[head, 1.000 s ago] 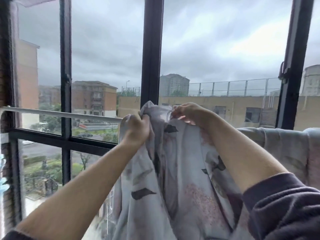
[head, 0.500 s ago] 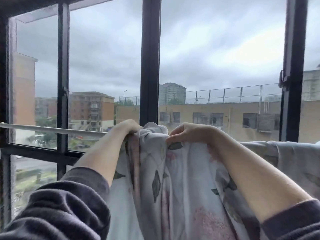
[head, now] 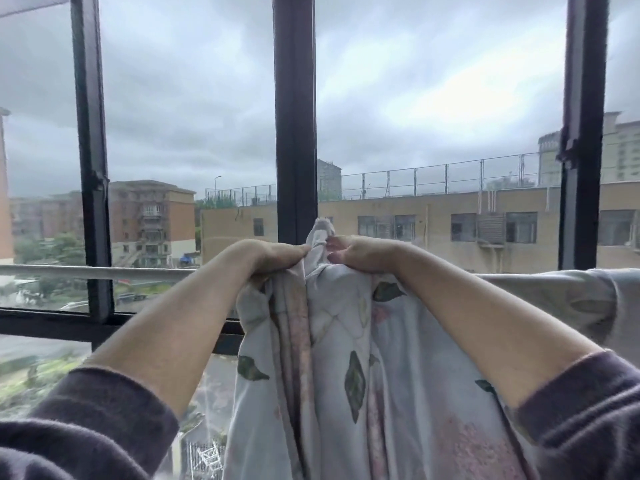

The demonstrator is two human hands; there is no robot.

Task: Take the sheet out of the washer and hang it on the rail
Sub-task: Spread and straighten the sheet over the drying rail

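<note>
Closer together than a moment earlier, the left hand (head: 277,254) and right hand (head: 358,253) each pinched a bunched peak of the sheet (head: 332,358), partly draped over the rail (head: 97,271); released unevenly, its hanging weight could drag it off.

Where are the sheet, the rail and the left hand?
sheet (head: 332,341), head view, hanging leaf-print middle.
rail (head: 145,273), head view, bare stretch at left.
left hand (head: 270,254), head view, back of hand.

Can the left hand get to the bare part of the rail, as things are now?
Probably yes. The bare rail runs just left of the left hand, with nothing between. But that hand grips the sheet, so it must carry the cloth along.
</note>
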